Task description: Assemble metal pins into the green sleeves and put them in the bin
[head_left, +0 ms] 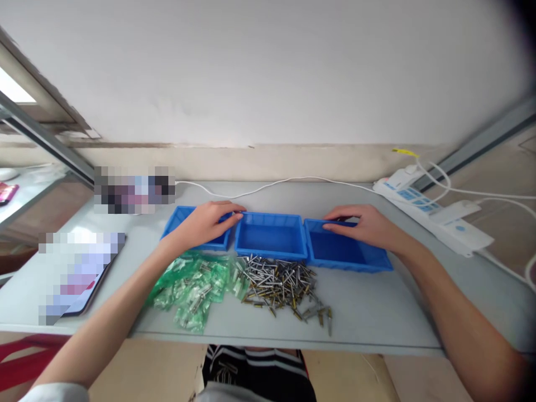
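Observation:
Three blue trays stand in a row on the grey table: a left tray (pixel 178 215), a middle tray (pixel 271 252) and a right tray (pixel 355 263). My left hand (pixel 211 220) reaches over the left tray, its fingertips at the rim beside the middle tray. Over the back rim of the right tray is my right hand (pixel 355 223), thumb and fingers apart, with nothing visible between them. A pile of metal screws or bolts (pixel 280 282) lies in front of the middle tray. Left of it are green-tinted plastic bags (pixel 195 287) with small metal pieces inside.
A white power strip (pixel 435 215) with plugs and cables lies at the right. A white cable (pixel 268 184) runs along the back near the wall. At the left are a tablet-like device (pixel 90 279) and a blurred item (pixel 136 192). The table's front edge (pixel 293 343) is near.

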Action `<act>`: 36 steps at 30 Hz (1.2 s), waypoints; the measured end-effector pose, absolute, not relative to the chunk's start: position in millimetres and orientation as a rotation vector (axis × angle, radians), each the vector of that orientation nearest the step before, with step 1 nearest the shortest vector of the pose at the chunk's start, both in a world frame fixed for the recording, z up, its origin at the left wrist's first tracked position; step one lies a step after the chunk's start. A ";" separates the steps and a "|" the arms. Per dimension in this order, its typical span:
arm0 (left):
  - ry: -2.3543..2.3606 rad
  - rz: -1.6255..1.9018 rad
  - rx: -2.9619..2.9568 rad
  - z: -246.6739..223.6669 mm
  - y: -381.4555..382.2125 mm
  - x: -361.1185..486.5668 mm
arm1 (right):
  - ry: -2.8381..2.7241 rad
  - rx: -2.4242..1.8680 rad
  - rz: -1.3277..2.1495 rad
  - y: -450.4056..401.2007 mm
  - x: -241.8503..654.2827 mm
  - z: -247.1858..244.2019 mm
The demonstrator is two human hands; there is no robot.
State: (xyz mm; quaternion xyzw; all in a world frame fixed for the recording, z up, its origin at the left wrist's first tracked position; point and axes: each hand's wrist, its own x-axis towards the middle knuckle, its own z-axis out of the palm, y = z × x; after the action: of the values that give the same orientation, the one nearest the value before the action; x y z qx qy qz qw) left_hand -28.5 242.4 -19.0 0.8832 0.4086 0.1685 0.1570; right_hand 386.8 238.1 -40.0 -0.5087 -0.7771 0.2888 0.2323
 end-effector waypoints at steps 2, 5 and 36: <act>1.208 0.470 2.524 -19.1 239.8 -26.1 | -2.127 -1.423 0.762 237.7 385.5 -39.9; 1.228 0.447 2.551 -21.2 236.8 -23.0 | -2.136 -1.442 0.724 236.7 383.5 -39.0; 1.315 0.409 2.523 -22.2 235.5 -19.0 | -2.352 -1.301 0.386 224.9 366.2 -29.6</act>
State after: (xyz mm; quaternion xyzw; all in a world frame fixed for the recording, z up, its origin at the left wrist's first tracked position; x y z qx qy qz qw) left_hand -19.0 235.5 -22.2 0.8699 0.4534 0.1410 0.1334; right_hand 366.2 224.9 -29.6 -0.4684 -0.8465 0.1391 0.2116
